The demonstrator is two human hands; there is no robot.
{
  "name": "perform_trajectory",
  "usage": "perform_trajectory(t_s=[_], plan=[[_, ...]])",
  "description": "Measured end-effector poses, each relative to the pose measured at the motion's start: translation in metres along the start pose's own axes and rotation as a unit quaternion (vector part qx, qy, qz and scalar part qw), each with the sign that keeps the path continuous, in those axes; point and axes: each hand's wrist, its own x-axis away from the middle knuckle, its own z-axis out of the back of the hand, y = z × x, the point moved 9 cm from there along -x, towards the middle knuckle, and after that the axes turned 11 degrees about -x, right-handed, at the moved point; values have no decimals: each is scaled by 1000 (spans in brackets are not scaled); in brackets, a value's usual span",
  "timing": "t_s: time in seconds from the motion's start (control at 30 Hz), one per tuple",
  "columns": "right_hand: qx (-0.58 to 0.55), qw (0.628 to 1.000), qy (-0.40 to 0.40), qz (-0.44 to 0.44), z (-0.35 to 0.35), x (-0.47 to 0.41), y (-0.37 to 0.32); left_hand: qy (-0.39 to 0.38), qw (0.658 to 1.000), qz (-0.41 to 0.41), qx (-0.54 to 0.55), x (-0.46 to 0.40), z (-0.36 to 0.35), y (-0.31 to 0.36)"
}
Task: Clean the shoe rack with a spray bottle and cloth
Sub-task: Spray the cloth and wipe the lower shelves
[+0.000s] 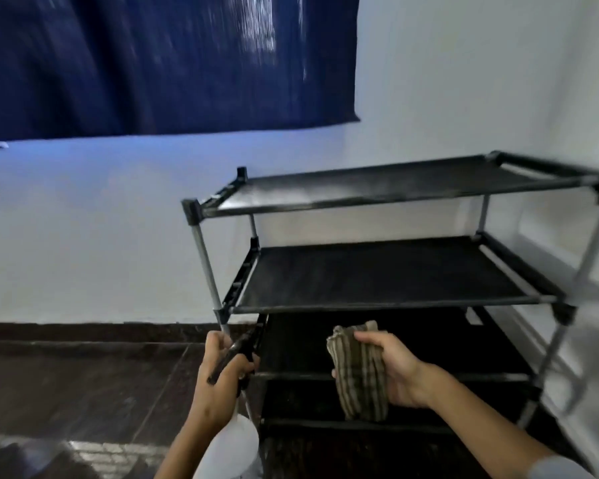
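On the left, the left hand has its fingers curled tight around the black top of one spray bottle. The bottle's body is white and hangs below the hand, low in the view, just in front of the rack's left front leg.

In the middle, one folded cloth is tan with dark stripes. The right hand holds it with the thumb on top and the fingers wrapped under it. The cloth is up in the air, in front of the lower shelves.

On the right stands one shoe rack, pushed into the corner by the white wall. It has black flat shelves, black corner pieces and gray metal poles. Four shelves show, one above the other. The top shelf looks a bit shiny.

Behind it all hangs one dark blue curtain.
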Motion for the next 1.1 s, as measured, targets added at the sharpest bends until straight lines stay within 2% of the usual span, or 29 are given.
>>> perform_trajectory(t_s=[0.1, 0.2, 0.3, 0.4, 0.5, 0.67, 0.8, 0.93, 1.1], plan=[[57, 998, 0, -31, -17, 45, -12, 0, 999, -37, 1, 9, 22, 61], [107, 994, 5, -10, -47, 85, -37, -17, 997, -71, 18, 10, 30, 128], [21, 999, -6, 45, -72, 114, -49, -45, 996, -81, 4, 18, 23, 184], [-108, 991, 11, 80, -72, 120, -31, -78, 995, -67, 12, 32, 4, 200], [-201, 976, 42, 77, -54, 102, 10, -102, 994, -16, 40, 55, -26, 162], [-304, 946, 105, 52, -9, 73, 88, -104, 982, 132, 82, 113, -75, 41], [-318, 940, 117, 45, 21, 54, 126, -75, 967, 237, 62, 157, -97, -28], [-321, 938, 118, 48, 32, 29, 140, -57, 959, 278, 19, 173, -110, -65], [-318, 941, 112, 35, 32, 18, 151, -23, 961, 275, -1, 177, -109, -72]])
